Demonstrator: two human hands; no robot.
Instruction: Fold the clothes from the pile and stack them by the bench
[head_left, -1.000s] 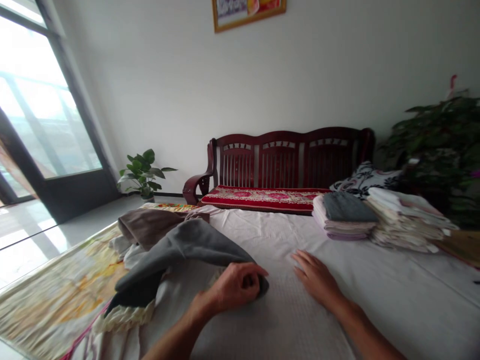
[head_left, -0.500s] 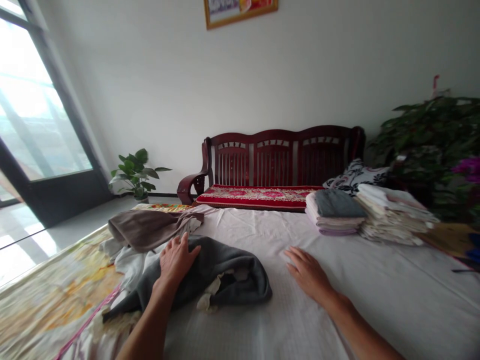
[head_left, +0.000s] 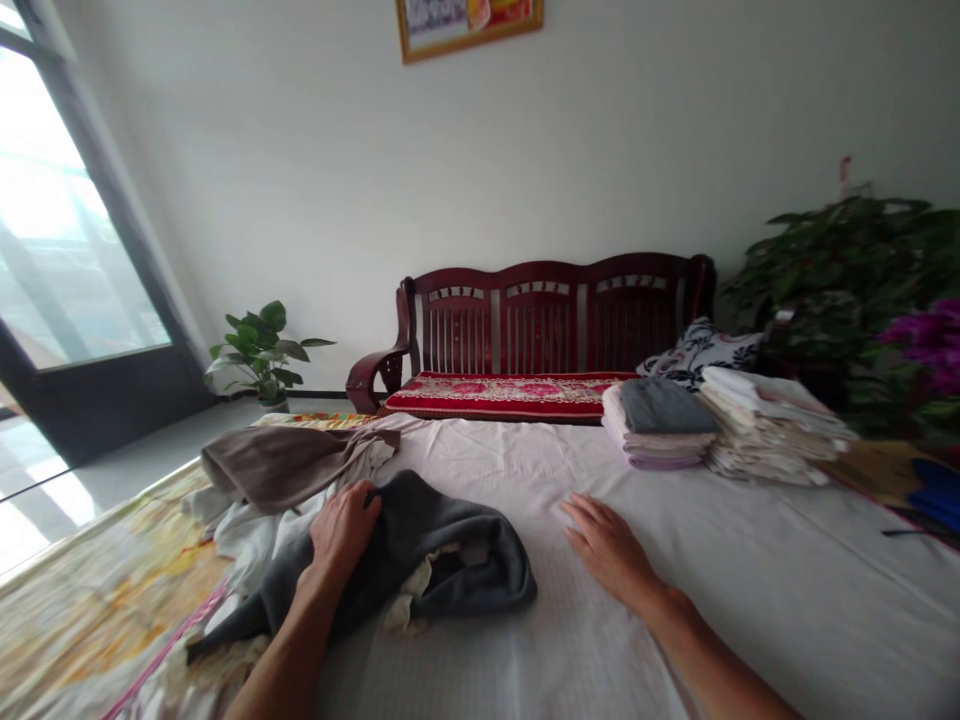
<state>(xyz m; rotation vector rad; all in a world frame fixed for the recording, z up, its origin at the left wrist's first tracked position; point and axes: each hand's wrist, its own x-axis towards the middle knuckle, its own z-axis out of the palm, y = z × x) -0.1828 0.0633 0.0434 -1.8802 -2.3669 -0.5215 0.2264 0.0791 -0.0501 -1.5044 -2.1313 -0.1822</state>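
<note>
Grey cloth [head_left: 442, 515] lowered — left hand [head_left: 341, 528] atop, grip unclear, right hand [head_left: 613, 550] outstretched, brown cloth [head_left: 274, 465] behind

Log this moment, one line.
left hand: on crumpled dark grey cloth | right hand: empty, over white sheet | beyond: grey-topped folded cloth stack

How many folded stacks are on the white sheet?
2: the gray-topped stack, beyond the right hand, and the white-topped stack, just right of the first. Any outside the view can't be counted.
</note>
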